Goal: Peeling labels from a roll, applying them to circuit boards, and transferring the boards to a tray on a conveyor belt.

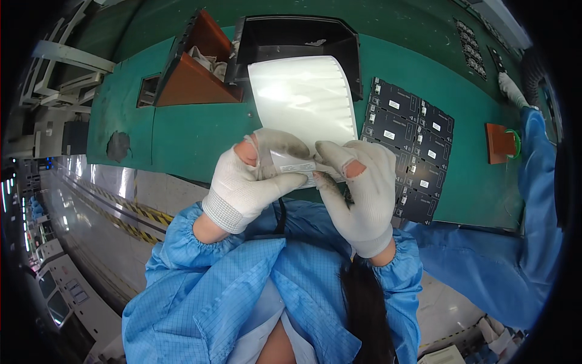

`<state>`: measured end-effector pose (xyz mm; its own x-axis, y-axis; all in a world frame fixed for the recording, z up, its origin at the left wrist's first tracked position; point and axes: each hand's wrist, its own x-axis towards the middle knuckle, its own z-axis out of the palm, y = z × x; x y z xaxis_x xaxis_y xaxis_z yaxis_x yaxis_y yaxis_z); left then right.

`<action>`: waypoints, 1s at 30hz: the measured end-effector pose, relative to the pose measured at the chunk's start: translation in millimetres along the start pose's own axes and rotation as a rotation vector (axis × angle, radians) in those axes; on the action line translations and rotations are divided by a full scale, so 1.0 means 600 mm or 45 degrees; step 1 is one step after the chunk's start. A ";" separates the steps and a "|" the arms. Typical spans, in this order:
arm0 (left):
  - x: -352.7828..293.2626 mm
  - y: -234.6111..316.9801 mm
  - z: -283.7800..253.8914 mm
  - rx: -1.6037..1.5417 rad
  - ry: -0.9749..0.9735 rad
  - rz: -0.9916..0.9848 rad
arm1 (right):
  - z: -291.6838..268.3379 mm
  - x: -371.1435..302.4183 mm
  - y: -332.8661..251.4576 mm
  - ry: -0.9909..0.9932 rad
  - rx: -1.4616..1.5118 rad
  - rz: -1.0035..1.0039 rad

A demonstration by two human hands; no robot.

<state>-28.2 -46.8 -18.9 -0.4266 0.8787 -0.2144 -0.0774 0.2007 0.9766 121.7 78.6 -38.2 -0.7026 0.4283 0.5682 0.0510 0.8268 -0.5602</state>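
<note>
Both my hands wear white knit gloves with greyed fingers and some bare skin showing. My left hand point(239, 185) is closed around a small clear strip with a white printed label point(297, 168), thumb below and fingers behind. At the right end of that strip, the thumb and fingers of my right hand point(364, 194) pinch its edge. Just beyond my hands lies a large, curved, glossy white sheet point(303, 91), its far end resting against a black bin. To the right, black rectangular boards point(394, 104) with small white labels are joined in two columns on the green table.
The black open bin point(297, 30) stands at the back, beside a brown angled holder point(197, 82) with crumpled white material inside. At the right are a brown block point(500, 144) with a green ring and another person's blue sleeve point(533, 151) and gloved hand point(512, 91).
</note>
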 end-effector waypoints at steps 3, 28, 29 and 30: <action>0.005 0.016 0.000 0.145 -0.084 -0.046 | 0.000 0.000 -0.002 0.013 0.033 0.032; -0.006 -0.010 -0.004 0.105 0.173 0.016 | -0.179 -0.142 0.075 0.251 0.570 1.248; -0.004 -0.020 -0.007 0.097 0.184 0.095 | -0.188 -0.164 0.082 0.270 0.544 1.275; -0.003 -0.021 -0.009 0.017 0.177 0.073 | -0.196 -0.183 0.083 0.174 0.427 1.311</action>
<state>-31.1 -53.1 -31.0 -0.5504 0.8208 -0.1530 -0.0377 0.1586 0.9866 284.6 115.6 -57.4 -0.3483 0.9120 -0.2168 0.3588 -0.0840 -0.9296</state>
